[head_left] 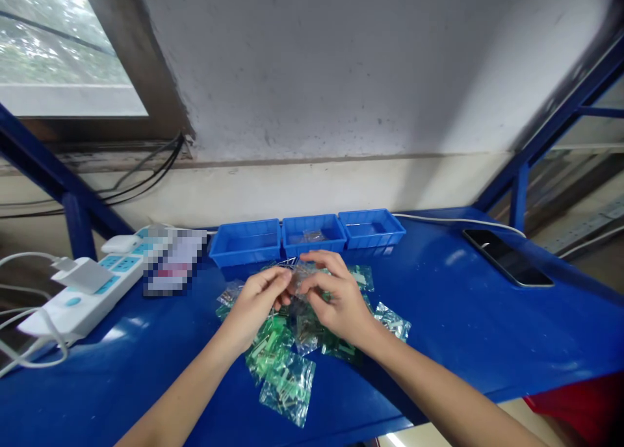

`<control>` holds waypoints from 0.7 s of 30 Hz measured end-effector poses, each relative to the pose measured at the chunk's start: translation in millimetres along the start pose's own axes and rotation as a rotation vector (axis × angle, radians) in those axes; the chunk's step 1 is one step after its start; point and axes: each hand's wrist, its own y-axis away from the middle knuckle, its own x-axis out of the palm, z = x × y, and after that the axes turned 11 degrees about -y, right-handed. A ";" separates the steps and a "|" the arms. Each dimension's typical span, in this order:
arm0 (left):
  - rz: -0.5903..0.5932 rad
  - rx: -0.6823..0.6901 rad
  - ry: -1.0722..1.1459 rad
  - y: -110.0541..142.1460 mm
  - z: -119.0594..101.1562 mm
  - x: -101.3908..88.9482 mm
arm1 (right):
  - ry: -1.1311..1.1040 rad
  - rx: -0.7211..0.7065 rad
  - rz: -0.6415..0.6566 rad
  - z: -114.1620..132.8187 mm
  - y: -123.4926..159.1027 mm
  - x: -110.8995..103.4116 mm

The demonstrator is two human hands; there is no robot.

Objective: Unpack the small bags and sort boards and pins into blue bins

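Observation:
Between my two hands is a small clear plastic bag (301,279), its contents too small to make out. My left hand (260,297) pinches its left side with thumb and fingers. On the other side my right hand (336,297) has its fingers curled and closed at the bag. Below and around both hands lies a loose pile of small bags; several green-tinted bags (290,385) hold thin metal and pale pieces. A clear bag (307,333) with brownish parts sits in the middle of the pile, partly covered by my right hand.
Behind the pile stand three blue trays: a left tray (246,242), a middle tray (312,244) with a clear bag inside, and a right tray (371,228). A white power strip (82,304) with chargers and cables lies left. On the blue table's right is a black phone (507,257).

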 end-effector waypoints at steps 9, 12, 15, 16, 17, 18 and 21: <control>-0.300 0.562 -0.543 8.1 -1.7 5.8 | -0.257 0.424 0.003 -1.4 -5.9 1.2; -0.237 0.508 -0.679 10.2 0.1 11.4 | -0.191 0.394 -0.105 1.2 -11.9 -10.4; -0.142 0.339 -0.856 9.4 6.0 14.2 | 0.033 0.023 -0.508 9.8 -23.2 -36.6; -0.109 0.314 -0.921 9.0 8.2 14.5 | 0.114 -0.133 -0.675 12.5 -27.9 -46.4; -0.084 0.310 -0.980 8.8 10.0 14.6 | 0.195 -0.276 -0.814 14.1 -32.6 -55.0; -0.073 0.322 -1.031 8.9 11.3 14.7 | 0.273 -0.393 -0.903 14.1 -36.8 -61.5; -0.096 0.379 -1.124 10.1 11.3 14.1 | 0.453 -0.443 -0.703 3.7 -42.8 -63.5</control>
